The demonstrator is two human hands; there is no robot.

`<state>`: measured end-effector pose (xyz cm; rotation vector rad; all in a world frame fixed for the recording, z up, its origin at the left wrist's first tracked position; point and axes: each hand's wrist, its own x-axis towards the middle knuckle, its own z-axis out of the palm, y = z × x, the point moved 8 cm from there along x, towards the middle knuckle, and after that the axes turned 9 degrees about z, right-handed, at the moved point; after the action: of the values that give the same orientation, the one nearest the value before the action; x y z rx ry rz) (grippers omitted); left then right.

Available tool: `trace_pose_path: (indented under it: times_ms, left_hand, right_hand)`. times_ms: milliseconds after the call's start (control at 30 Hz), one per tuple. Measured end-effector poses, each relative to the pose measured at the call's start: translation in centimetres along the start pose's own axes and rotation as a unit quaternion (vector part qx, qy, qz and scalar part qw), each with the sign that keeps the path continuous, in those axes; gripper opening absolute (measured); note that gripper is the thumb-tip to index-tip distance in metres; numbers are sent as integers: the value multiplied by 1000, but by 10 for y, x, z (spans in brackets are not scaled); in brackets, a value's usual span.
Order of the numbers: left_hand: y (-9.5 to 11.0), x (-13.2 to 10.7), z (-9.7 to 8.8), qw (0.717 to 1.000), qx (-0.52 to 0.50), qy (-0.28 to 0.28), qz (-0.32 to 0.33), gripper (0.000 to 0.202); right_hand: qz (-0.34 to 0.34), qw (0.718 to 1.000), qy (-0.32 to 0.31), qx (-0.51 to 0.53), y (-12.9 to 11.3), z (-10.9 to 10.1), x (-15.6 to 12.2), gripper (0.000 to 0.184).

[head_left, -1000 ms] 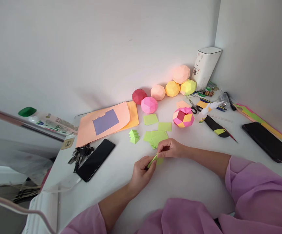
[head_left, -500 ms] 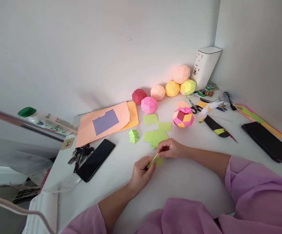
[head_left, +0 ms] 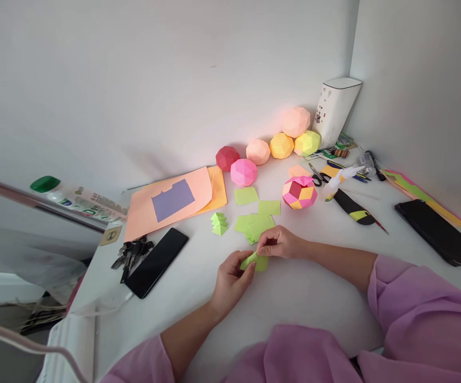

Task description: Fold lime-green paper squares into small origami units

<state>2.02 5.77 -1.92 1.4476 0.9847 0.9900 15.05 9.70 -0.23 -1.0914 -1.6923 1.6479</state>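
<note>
Between the fingers and thumb of my left hand (head_left: 233, 279) is a small piece of green paper (head_left: 249, 260), bent or partly folded. My right hand (head_left: 280, 242) pinches the upper right end of that same paper. Below it, another flat green patch (head_left: 261, 264) shows on the table; whether it is a separate sheet I cannot tell. Just beyond my hands lies a loose pile of green paper rectangles (head_left: 260, 224). Left of the pile sits a stack of folded green paper units (head_left: 219, 223).
Several faceted paper balls (head_left: 243, 172) line the wall. A multicoloured paper ball with an opening (head_left: 300, 192) sits near a glue bottle (head_left: 337, 183) and scissors (head_left: 316, 174). At left are a phone (head_left: 157, 262), keys (head_left: 132, 252) and orange sheets (head_left: 142, 213); a black pouch (head_left: 439, 231) lies right.
The green paper in my hands has turned from nearly edge-on to show more of its face. My hands have barely shifted.
</note>
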Motion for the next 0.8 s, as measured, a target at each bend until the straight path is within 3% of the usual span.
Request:
trace_pose_path:
  times_ms: [200,300,433,600,800]
  left_hand:
    - [-9,5,-1,995,-78,22,-65,30]
    - [-10,6,-2,994,-77,23,-75,33]
    - [-8,6,-1,994,-72,28,-77,35]
    - [-6,7,-3,994,-66,43,-73,42]
    - [-8,7,-2,994,-78,34,-66,38]
  right_hand:
    - [21,999,16,36,0,-1,-1,37]
    - [-22,999,27,-2,-5,1,-2,34]
    - [-76,992,49,-85,-10,5,-4,28]
    - [-53,993,82,-68,-3,0,-4,32]
    - [-47,992,71,-92,-3,4,-4,31]
